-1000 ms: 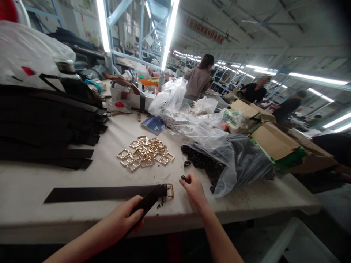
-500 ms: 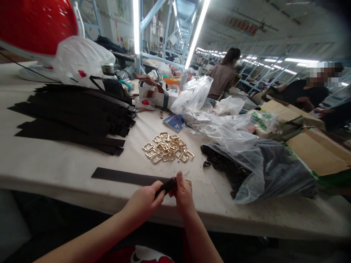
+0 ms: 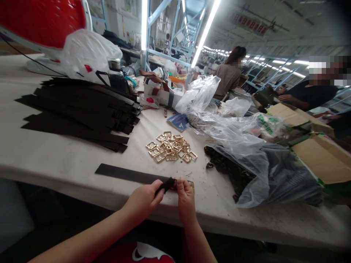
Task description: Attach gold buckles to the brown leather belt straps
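Note:
A long flat black strap [image 3: 123,173] lies along the table's near side and runs right, behind my hands. My left hand [image 3: 146,199] is closed round a dark folded part of it [image 3: 165,185], thumb on top. Just to the right, my right hand [image 3: 187,201] pinches dark material at the strap's right end between thumb and fingers. The edge of a gold buckle [image 3: 192,185] shows behind those fingers; most of it is hidden. Beyond my hands lies a loose heap of gold buckles [image 3: 172,147].
A stack of black straps [image 3: 79,109] lies to the left. On the right, a clear plastic bag [image 3: 263,179] spills small black pieces [image 3: 227,168]. Behind are a blue packet [image 3: 178,121], open cardboard boxes [image 3: 323,157] and a red fan-like object [image 3: 41,22]. Two people are further back.
The whole view has shifted slightly. My right thumb has come down from pointing up to pressing against the fingers. The left hand keeps its grip on the black strap.

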`<state>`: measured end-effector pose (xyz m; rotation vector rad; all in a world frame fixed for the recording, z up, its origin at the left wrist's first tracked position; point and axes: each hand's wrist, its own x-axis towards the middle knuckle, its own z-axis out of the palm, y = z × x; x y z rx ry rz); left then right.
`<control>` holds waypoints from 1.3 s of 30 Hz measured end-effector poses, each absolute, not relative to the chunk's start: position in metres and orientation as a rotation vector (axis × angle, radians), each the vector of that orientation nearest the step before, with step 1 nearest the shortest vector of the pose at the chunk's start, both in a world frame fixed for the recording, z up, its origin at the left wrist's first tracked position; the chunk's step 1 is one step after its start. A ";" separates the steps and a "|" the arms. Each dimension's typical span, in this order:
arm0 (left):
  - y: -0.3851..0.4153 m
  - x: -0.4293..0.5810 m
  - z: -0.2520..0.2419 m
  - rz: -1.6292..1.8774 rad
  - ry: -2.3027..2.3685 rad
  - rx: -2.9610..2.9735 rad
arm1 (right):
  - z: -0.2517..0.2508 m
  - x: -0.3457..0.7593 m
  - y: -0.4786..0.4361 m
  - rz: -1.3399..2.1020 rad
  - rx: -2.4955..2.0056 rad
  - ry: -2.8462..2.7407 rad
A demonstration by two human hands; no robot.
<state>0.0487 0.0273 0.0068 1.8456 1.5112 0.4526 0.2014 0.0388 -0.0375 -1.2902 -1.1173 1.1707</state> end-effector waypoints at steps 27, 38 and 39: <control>0.038 0.037 0.019 0.403 1.030 1.412 | -0.028 0.182 0.039 1.338 -1.141 -0.651; 0.052 0.023 0.002 0.494 1.193 1.305 | -0.029 0.233 0.101 0.447 -1.738 -1.641; 0.052 0.023 0.002 0.485 1.194 1.286 | -0.028 0.251 0.121 0.354 -1.803 -1.681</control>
